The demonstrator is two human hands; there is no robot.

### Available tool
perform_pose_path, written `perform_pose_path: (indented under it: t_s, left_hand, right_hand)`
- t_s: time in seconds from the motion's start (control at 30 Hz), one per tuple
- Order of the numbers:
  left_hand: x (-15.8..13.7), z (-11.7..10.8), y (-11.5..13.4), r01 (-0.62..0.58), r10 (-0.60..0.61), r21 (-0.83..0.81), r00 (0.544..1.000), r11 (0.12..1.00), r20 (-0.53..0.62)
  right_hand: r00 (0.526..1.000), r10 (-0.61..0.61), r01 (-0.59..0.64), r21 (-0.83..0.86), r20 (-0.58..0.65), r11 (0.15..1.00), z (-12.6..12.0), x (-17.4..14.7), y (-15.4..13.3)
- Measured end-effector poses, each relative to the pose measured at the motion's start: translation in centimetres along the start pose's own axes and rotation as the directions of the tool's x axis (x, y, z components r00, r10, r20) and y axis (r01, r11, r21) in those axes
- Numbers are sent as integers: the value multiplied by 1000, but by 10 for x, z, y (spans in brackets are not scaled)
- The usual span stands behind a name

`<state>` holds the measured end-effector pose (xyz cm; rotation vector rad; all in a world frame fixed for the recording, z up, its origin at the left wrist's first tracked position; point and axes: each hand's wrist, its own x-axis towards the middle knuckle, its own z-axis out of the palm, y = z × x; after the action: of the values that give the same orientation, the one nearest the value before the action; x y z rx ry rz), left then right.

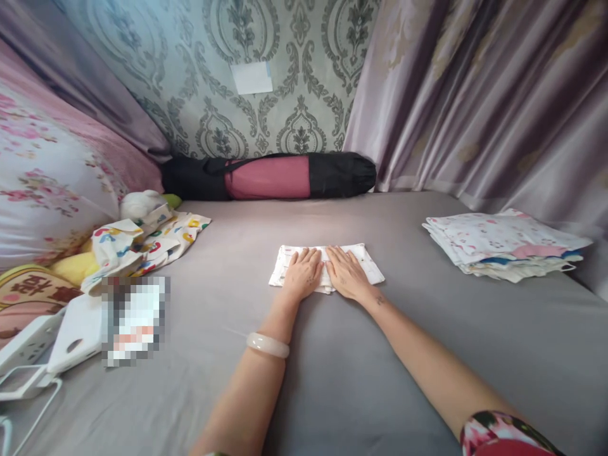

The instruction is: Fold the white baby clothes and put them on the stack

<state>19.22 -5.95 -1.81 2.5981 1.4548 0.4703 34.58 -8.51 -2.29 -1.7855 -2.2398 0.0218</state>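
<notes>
A folded white cloth with small faint marks lies flat on the grey bed sheet. My left hand rests palm down on its left half, fingers stretched out. On the right half lies my right hand, also flat with the fingers extended. The two hands are side by side, with a narrow gap between them. Much of the cloth's middle is hidden under them. A pale bangle sits around my left forearm.
To the right lies a stack of folded printed cloths. A black and pink roll bag runs along the wall. At left are a patterned garment, a floral pillow, a white power strip, a white device and cables.
</notes>
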Motion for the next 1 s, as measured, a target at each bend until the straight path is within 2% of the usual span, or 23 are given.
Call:
perform_pose_path:
  t_s: [0.17, 0.37, 0.63, 0.77, 1.0]
  left_hand:
    - [-1, -2, 0, 10, -10, 4, 1000, 1000, 15]
    - [1, 3, 1, 8, -10, -41, 999, 999, -49]
    - [5, 5, 1, -2, 2, -15, 1000, 1000, 4]
    - [4, -1, 0, 8, -8, -20, 999, 1000, 42]
    - [2, -4, 5, 41, -42, 50, 999, 998, 24]
  right_hand:
    - [1000, 6, -6, 7, 3, 1000, 0, 2, 1]
    - [997, 71, -72, 22, 31, 997, -1, 3, -1]
    - [996, 87, -86, 40, -1, 995, -4, 5, -4]
    - [996, 88, -90, 73, 33, 993, -8, 2, 1]
    - [991, 135, -134, 19, -9, 991, -12, -11, 7]
